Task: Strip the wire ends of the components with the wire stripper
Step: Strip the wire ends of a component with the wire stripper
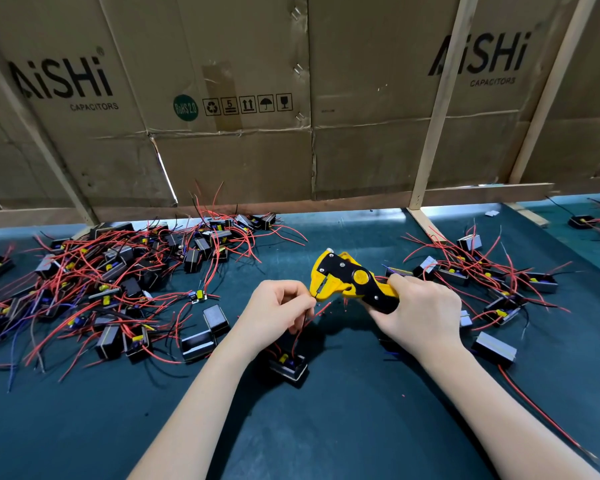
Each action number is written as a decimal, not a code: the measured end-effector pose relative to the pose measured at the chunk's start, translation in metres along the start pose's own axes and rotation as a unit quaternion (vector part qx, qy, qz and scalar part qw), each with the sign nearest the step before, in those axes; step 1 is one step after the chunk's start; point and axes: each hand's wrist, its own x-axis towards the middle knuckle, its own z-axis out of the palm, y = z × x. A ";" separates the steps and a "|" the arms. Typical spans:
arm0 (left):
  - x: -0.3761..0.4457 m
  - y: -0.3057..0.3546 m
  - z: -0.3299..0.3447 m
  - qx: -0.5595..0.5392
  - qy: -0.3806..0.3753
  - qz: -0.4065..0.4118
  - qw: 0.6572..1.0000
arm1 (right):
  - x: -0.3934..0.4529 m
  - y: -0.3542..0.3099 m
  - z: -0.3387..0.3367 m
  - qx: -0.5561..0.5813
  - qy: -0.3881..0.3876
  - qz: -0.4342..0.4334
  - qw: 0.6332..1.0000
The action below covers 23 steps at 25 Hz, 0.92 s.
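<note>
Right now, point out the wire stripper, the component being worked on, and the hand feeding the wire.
wire stripper (352, 278): head view, on its black side plate.
component (289, 366): head view, on its black case.
left hand (279, 311): head view, on the back of the hand.

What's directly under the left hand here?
A black component on the green mat, its red wires rising into the left hand. The hand covers the wire ends.
</note>
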 end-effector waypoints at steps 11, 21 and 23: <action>0.003 0.000 0.000 -0.035 0.014 0.019 0.999 | 0.004 0.010 -0.009 0.002 -0.008 0.080 0.997; 0.004 -0.006 -0.002 -0.087 0.053 0.065 0.993 | 0.009 0.017 -0.014 0.021 -0.049 0.162 0.985; 0.005 -0.005 -0.001 -0.106 0.061 0.073 0.990 | 0.008 0.018 -0.015 0.020 -0.057 0.172 0.983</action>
